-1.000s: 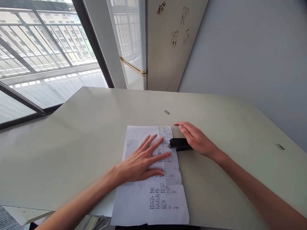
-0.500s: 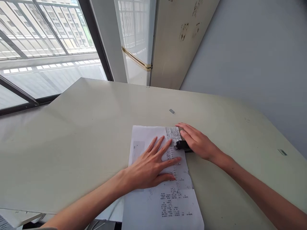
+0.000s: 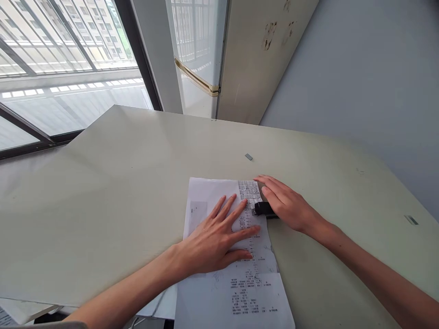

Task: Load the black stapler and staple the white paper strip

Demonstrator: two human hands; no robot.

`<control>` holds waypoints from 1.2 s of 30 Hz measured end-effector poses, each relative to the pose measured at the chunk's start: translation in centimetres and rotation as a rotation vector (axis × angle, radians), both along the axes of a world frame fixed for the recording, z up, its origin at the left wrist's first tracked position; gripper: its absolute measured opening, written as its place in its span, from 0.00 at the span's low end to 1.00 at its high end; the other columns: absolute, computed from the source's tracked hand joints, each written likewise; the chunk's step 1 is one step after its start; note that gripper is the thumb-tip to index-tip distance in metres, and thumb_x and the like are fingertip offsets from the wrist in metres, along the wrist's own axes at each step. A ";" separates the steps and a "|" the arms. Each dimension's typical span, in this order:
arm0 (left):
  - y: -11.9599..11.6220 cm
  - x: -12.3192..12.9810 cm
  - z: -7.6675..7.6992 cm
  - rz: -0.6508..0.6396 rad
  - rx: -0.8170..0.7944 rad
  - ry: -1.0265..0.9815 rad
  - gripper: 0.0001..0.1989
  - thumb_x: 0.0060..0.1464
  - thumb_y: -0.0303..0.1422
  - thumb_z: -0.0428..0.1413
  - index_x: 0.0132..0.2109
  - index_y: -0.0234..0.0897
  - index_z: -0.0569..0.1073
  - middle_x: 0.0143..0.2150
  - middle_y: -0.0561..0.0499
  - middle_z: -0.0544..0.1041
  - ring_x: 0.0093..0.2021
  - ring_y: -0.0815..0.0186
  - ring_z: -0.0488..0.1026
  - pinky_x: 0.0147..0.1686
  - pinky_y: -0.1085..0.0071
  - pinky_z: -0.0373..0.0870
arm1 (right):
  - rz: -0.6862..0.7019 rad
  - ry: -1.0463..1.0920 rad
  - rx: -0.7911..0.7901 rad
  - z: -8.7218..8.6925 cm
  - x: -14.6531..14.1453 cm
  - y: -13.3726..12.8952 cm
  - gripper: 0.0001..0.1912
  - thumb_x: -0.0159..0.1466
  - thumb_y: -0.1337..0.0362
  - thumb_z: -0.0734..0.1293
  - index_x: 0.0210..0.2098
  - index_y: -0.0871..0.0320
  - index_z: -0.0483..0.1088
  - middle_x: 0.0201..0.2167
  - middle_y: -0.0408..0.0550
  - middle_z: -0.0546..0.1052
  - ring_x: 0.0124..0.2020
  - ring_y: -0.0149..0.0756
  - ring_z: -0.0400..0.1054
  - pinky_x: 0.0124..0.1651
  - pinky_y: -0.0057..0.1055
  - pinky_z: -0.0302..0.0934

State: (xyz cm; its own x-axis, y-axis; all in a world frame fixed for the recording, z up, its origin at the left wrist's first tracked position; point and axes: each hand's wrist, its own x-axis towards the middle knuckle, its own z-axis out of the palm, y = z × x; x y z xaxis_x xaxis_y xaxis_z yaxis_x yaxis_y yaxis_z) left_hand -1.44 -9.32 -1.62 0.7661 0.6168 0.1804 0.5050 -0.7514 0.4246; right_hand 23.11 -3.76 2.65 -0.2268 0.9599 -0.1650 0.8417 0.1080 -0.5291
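Note:
Printed paper sheets (image 3: 236,297) lie on the pale table, reaching its near edge. My left hand (image 3: 219,237) rests flat on them, palm down with fingers spread. A black stapler (image 3: 263,209) sits across the right edge of the paper, its front end over the sheet. My right hand (image 3: 286,203) lies over the rear of the stapler, fingers stretched out and pointing left; its palm covers most of the tool. How firmly it presses cannot be seen.
Beyond the paper, a small grey strip of staples (image 3: 248,156) lies on the table (image 3: 137,151). Another small strip (image 3: 411,220) is at the far right. A window, a fridge (image 3: 199,59) and a wall stand behind the table.
The view has shifted slightly. The stapler and my right hand appear a little further right in the picture; both hands keep nearly the same pose on the paper and stapler.

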 end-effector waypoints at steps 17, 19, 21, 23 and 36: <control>-0.3 0.1 0.0 0.016 -0.006 -0.023 0.27 0.70 0.48 0.56 0.71 0.47 0.69 0.82 0.44 0.40 0.80 0.39 0.38 0.76 0.37 0.47 | -0.021 -0.053 -0.006 -0.1 -0.4 0.0 0.27 0.77 0.54 0.51 0.68 0.48 0.69 0.73 0.42 0.66 0.76 0.50 0.56 0.76 0.56 0.53; -0.3 0.2 0.0 0.014 -0.008 -0.025 0.27 0.70 0.48 0.56 0.70 0.46 0.70 0.82 0.43 0.40 0.80 0.39 0.38 0.76 0.37 0.47 | -0.025 -0.045 -0.001 0.0 -0.4 -0.1 0.27 0.77 0.52 0.52 0.67 0.46 0.70 0.73 0.42 0.67 0.76 0.51 0.56 0.76 0.58 0.54; -0.3 0.2 0.0 0.012 -0.013 -0.023 0.27 0.70 0.48 0.56 0.70 0.46 0.70 0.82 0.42 0.41 0.80 0.39 0.39 0.76 0.38 0.47 | -0.031 -0.043 -0.012 0.1 -0.4 -0.1 0.27 0.77 0.52 0.52 0.66 0.46 0.71 0.73 0.41 0.67 0.76 0.52 0.56 0.76 0.58 0.54; -0.3 0.3 -0.2 0.012 -0.015 -0.019 0.27 0.70 0.48 0.56 0.71 0.46 0.69 0.82 0.42 0.41 0.80 0.39 0.38 0.76 0.38 0.47 | -0.040 -0.054 -0.029 0.1 -0.5 -0.1 0.27 0.76 0.52 0.51 0.67 0.46 0.71 0.73 0.41 0.66 0.76 0.51 0.55 0.76 0.59 0.53; -0.5 0.4 -0.4 0.017 -0.036 -0.045 0.28 0.69 0.47 0.57 0.70 0.43 0.69 0.82 0.41 0.39 0.79 0.39 0.39 0.76 0.39 0.46 | -0.014 -0.110 -0.005 -0.4 -0.5 -0.1 0.26 0.76 0.53 0.52 0.66 0.46 0.71 0.73 0.41 0.66 0.75 0.50 0.57 0.76 0.57 0.53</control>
State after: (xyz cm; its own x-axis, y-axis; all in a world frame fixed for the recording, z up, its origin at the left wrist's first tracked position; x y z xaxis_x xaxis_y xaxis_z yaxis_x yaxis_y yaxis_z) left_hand -1.01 -9.82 -2.06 0.7473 0.6363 0.1917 0.4974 -0.7268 0.4737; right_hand 22.60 -3.82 2.28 -0.1933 0.9620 -0.1930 0.8963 0.0931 -0.4336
